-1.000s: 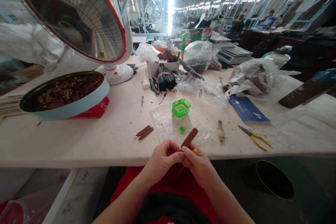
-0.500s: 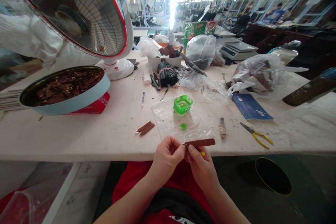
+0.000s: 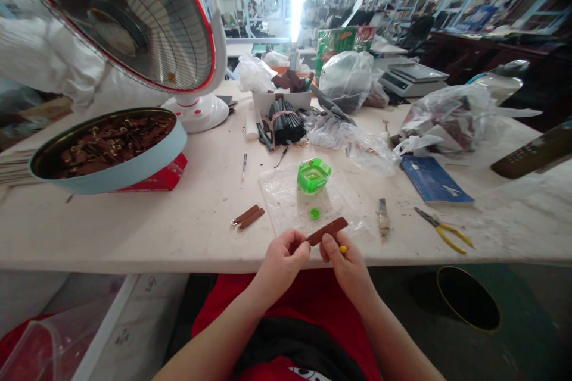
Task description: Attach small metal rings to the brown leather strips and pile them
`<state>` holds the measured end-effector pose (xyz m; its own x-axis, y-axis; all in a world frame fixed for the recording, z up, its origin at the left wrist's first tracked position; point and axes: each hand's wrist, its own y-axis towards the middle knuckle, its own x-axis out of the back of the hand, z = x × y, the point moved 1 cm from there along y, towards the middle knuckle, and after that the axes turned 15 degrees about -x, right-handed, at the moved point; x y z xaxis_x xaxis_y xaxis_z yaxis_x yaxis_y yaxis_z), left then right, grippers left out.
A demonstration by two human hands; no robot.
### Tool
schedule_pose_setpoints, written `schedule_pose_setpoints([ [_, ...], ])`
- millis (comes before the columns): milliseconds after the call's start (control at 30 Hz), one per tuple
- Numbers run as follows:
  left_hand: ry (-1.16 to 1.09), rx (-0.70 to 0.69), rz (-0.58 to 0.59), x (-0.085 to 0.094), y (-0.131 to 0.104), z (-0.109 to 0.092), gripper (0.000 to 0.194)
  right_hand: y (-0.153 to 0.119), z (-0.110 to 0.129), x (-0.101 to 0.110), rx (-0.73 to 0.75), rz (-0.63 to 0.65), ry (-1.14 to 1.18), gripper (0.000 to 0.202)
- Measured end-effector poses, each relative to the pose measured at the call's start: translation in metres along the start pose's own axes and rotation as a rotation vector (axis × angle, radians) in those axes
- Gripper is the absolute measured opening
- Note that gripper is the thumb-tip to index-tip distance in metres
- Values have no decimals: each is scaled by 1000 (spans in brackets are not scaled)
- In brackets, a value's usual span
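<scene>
Over the table's front edge, a flat brown leather strap [image 3: 329, 230] is held between my two hands, its free end tilted up to the right. My left hand [image 3: 286, 256] pinches the strap's left end, where a metal ring showed a moment earlier. The thumb of my right hand [image 3: 346, 259] presses on the strap's lower side. A small yellow-ended tool [image 3: 342, 249] pokes out of the right hand; the rest of it is hidden. Two similar brown straps [image 3: 251, 218] with metal hooks lie to the left. A green tub [image 3: 314, 175] and its small green cap [image 3: 315, 214] rest on a plastic sheet [image 3: 286, 190].
At left, a round tin [image 3: 120, 175] full of brown pieces sits on a red box beside a fan [image 3: 196, 113]. Yellow-handled pliers [image 3: 447, 232], a blue booklet [image 3: 435, 180] and a taped blade-like piece [image 3: 383, 217] lie at right. Bundled black strips [image 3: 287, 125] are behind.
The strap's free end has swung upward and left, from nearly level to slanted. My right hand has turned with it, and my left hand keeps its pinch. The view has shifted slightly.
</scene>
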<state>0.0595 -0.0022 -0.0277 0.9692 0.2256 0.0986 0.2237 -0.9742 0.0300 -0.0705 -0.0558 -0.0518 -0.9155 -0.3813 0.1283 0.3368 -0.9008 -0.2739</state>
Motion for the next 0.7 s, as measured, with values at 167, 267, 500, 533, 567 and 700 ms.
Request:
schedule_pose_setpoints([
  [167,-154,108,-83,4,18,14,14,43,-4,24,61,-215,30,42],
  [267,-149,123,-137,10,32,20,16,74,-8,29,13,-296,134,42],
  [500,-126,110,-185,23,56,41,18,118,-23,17,52,-360,117,38],
  [533,-126,113,-188,23,58,43,18,120,-26,17,52,-362,116,38],
  [567,-129,118,-191,23,59,45,19,122,-28,17,46,-362,122,39],
  [700,-146,128,-192,21,60,50,21,127,-36,17,-16,-352,191,39],
])
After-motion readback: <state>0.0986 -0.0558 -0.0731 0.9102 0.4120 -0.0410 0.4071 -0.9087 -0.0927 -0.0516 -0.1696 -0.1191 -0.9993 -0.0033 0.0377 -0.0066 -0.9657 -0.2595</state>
